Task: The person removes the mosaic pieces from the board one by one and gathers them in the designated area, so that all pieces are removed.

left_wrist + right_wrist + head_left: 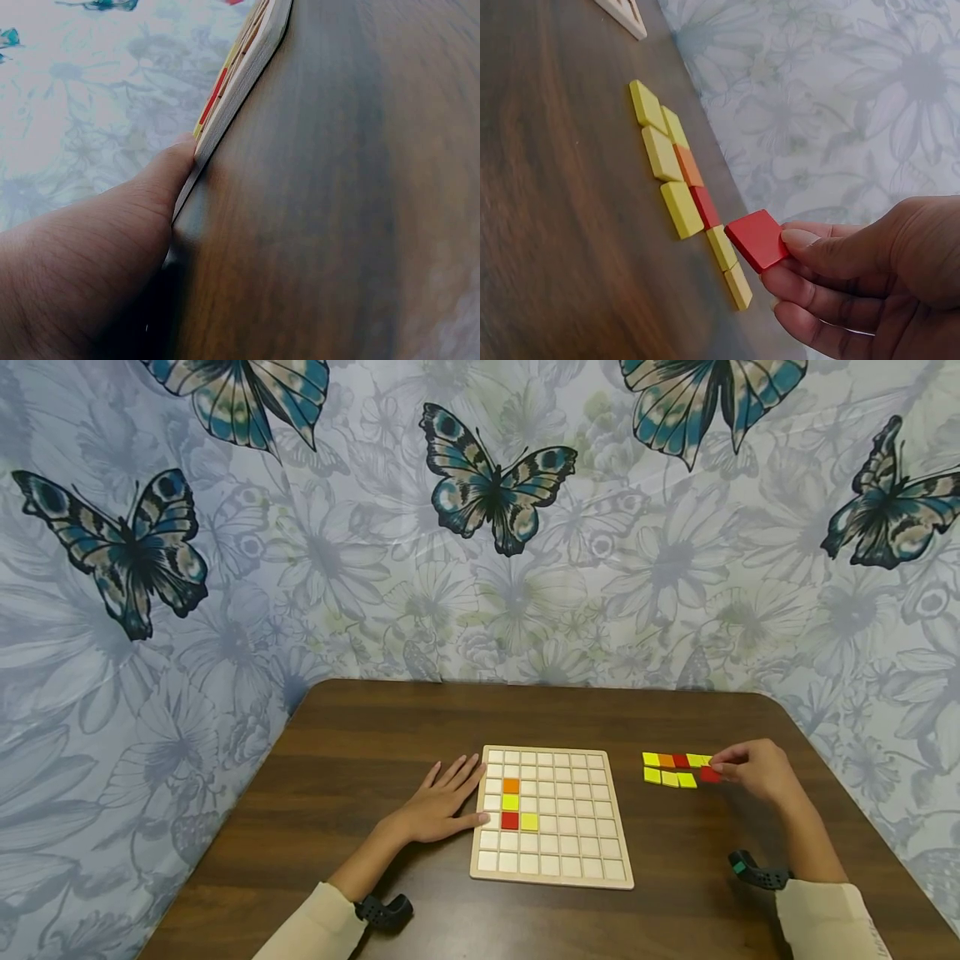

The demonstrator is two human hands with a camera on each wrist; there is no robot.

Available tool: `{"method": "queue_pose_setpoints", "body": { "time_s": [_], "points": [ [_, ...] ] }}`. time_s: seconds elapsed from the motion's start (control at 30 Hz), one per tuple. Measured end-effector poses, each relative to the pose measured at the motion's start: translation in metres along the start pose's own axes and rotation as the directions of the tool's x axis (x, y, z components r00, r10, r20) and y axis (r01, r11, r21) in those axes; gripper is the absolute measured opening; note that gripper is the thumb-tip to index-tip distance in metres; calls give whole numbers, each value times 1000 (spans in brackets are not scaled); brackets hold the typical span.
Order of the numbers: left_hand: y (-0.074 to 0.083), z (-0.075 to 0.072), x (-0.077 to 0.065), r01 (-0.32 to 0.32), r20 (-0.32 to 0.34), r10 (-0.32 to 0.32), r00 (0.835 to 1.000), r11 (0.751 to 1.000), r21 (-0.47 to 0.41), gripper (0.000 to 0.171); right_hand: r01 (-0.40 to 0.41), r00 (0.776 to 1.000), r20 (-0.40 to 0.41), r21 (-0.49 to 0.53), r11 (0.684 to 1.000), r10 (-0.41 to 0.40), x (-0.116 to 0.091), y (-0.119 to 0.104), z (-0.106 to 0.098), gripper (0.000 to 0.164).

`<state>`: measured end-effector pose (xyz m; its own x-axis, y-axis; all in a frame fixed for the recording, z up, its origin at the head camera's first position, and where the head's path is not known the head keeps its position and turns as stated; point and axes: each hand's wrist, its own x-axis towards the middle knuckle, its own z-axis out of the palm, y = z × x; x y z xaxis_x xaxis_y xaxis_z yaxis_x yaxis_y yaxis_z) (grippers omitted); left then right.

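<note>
My right hand [757,770] pinches a red square tile [759,238] between thumb and fingers, above the right part of the table. Just left of it lie two rows of loose tiles: yellow tiles [682,210], an orange tile [688,165] and another red tile [704,206]. My left hand [431,806] lies with fingers spread, its fingertips and thumb at the left edge of a pale wooden grid board [551,883]. Set in the board's left columns are an orange tile [511,786], two yellow tiles [528,822] and a red tile [510,820].
The dark brown wooden table [360,718] has rounded far corners. Behind it hangs a cloth [525,610] printed with flowers and butterflies. A black band with a camera [384,912] is on the left wrist, and a similar band [759,870] is on the right.
</note>
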<state>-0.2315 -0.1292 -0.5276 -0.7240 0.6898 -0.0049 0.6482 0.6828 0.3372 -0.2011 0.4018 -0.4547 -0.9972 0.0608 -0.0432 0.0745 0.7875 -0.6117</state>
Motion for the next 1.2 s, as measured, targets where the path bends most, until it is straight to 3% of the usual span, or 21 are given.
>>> {"method": "queue_pose_setpoints", "body": {
  "time_s": [0.57,1.2],
  "points": [
    [0,0,0,11,12,-11,1000,1000,-7,87,-19,999,34,-65,998,21,8,13,5,13],
    [2,0,0,7,9,-7,1000,1000,-8,87,-5,1000,19,-58,998,7,7,16,14,14]
  ]
}}
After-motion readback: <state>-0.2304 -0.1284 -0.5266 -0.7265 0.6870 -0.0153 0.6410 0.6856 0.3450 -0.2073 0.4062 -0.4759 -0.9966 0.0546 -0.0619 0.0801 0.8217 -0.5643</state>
